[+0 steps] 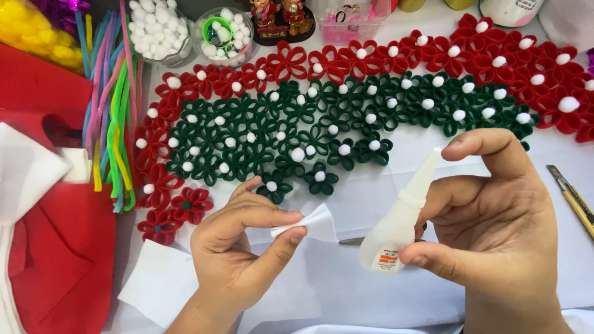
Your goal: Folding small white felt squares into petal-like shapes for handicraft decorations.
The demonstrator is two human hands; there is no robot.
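Fingers (291,226) of the left hand (238,247) are pinched together on a small folded white felt piece (315,222), while the right hand (495,229) is clamped around a white glue bottle (399,216), tilted above the desk (346,278), near green and red felt flowers (278,133).

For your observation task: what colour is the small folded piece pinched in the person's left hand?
White. The folded piece shows best in the head view, between the left hand fingers.
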